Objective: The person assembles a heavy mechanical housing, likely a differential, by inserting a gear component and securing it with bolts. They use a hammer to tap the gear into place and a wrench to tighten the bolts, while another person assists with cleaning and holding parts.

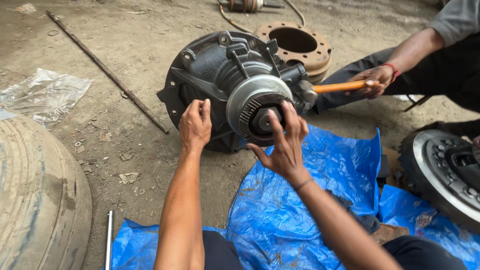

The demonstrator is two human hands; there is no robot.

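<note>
- The black differential housing (215, 80) stands on the dirt floor (130, 45), its lower edge at the border of a crumpled blue tarp (300, 200).
- At its front sits a round silver flange (245, 97) with a toothed inner ring and a dark nut (262, 120) at the centre.
- The left hand (195, 125) lies flat against the housing just left of the flange, fingers up; its grip is released, pressing rather than grasping.
- The right hand (285, 140) reaches to the flange face, fingertips on the nut and the ring around it; whether the fingers close on the nut, I cannot tell.
- A second person's hand (372, 80), with a red band at the wrist, holds the orange handle (340, 86) of a hammer whose head rests against the housing's right side, just beside the flange.
- A rusty brake drum (300, 45) lies behind the housing.
- A worn tyre (40, 200) fills the lower left corner; a clear plastic sheet (45, 95) lies near it.
- A long thin metal rod (107, 72) lies on the floor left of the housing.
- A large toothed gear assembly (445, 170) rests on the tarp at the right edge.
</note>
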